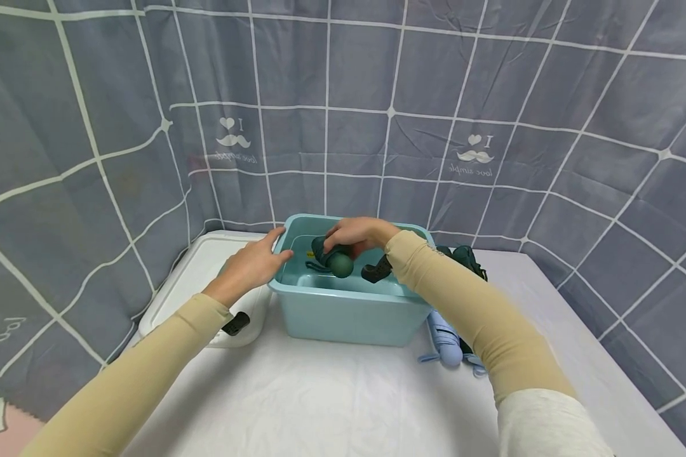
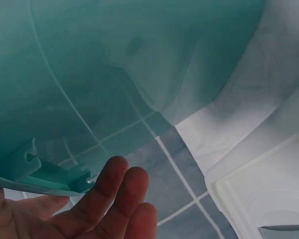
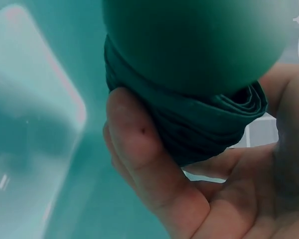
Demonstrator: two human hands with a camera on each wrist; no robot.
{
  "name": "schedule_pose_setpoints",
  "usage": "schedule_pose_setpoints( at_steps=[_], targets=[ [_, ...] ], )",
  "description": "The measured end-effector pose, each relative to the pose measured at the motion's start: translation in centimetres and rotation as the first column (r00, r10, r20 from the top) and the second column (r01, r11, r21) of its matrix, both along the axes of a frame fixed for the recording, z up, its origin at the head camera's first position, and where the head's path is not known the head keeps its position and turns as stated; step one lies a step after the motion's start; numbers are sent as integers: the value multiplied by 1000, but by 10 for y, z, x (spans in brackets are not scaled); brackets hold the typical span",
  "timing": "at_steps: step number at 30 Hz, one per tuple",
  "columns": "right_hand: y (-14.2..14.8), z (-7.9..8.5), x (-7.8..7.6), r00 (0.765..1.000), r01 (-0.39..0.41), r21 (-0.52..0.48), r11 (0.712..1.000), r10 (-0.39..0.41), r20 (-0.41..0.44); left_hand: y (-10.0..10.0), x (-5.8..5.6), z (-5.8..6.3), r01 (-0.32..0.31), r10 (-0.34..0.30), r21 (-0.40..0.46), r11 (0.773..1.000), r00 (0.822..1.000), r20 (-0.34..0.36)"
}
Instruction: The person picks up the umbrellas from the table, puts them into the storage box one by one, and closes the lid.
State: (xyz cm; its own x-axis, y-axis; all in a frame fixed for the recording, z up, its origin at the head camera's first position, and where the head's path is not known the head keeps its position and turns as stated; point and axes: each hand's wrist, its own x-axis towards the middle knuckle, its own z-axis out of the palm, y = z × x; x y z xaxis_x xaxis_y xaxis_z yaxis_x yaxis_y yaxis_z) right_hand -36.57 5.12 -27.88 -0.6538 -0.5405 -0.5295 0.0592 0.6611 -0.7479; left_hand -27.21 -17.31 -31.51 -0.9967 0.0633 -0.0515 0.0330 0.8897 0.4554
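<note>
In the head view my right hand [image 1: 357, 233] holds a dark green folded umbrella [image 1: 340, 263] inside a teal plastic tub [image 1: 349, 317]. The umbrella's rounded end tilts toward me, and its dark strap hangs near the tub's floor. The right wrist view shows my fingers [image 3: 134, 129] curled round the wrapped green cloth. At the tub's left rim is my left hand [image 1: 254, 266], its thumb reaching over the edge. Seen from the left wrist, its fingers [image 2: 109, 184] extend loosely outside the tub, below the rim.
A white lidded container [image 1: 200, 266] stands left of the tub. On the right lie a light blue folded umbrella [image 1: 446, 343] and a dark green bundle [image 1: 465, 257], partly hidden by my right arm. A grey checked curtain [image 1: 354, 70] hangs behind the white-covered table [image 1: 343, 400].
</note>
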Motion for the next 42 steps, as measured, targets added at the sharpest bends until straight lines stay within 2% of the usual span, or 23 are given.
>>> schedule_pose_setpoints(
  at_steps=[11, 18, 31, 37, 42],
  targets=[
    [-16, -7, -4, 998, -57, 38, 998, 58, -18, -1, 3, -2, 21, -21, 33, 999, 1000, -8],
    [-28, -8, -3, 997, -69, 54, 996, 70, -18, 1, 5, -1, 38, -38, 8, 999, 999, -30],
    [-46, -13, -4, 993, -114, 92, 989, 117, -29, 1, 6, -1, 24, -24, 5, 1000, 999, -23],
    [-49, -15, -3, 995, -103, 85, 991, 102, 14, 0, 5, -1, 25, -25, 6, 1000, 1000, -16],
    [-52, -19, -3, 990, -144, 123, 982, 142, 27, 1, 5, -2, 25, -24, 8, 1000, 1000, -17]
  ],
)
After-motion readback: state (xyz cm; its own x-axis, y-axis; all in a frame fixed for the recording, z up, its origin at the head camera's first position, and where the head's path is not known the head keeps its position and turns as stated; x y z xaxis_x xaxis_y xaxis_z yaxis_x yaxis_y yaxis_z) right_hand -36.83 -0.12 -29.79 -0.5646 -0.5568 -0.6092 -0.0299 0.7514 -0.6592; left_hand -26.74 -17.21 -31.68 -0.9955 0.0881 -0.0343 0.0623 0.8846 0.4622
